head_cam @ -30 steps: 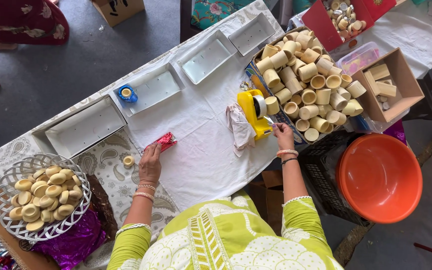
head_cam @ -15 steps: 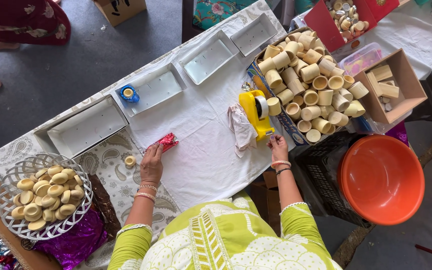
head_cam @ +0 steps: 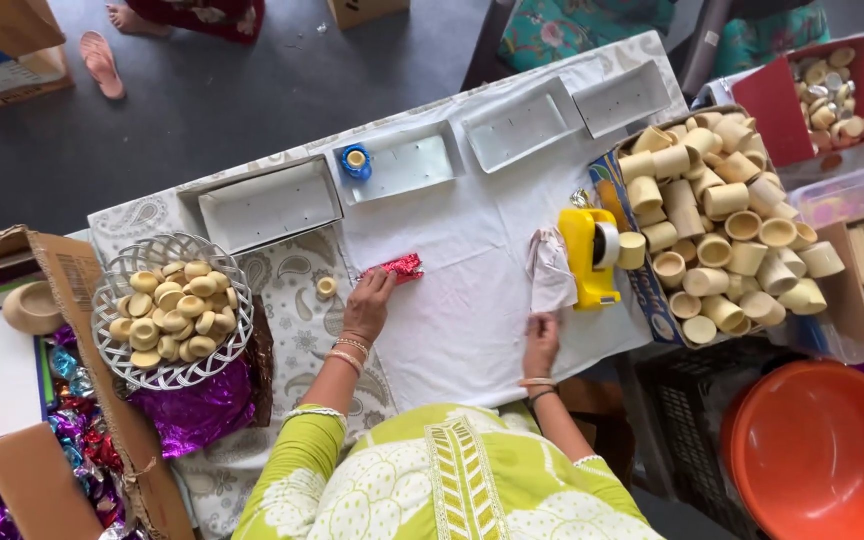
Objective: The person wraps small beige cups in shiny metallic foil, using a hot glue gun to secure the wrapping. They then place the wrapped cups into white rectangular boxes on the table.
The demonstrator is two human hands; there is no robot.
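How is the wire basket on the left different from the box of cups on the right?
The wire basket is round, white and open-meshed, while the box is rectangular with solid printed walls. The basket holds small, shallow, pale yellow cups in a low heap; the box holds taller, cream cups piled high, many lying on their sides. Both rest at the edges of the white-clothed table.
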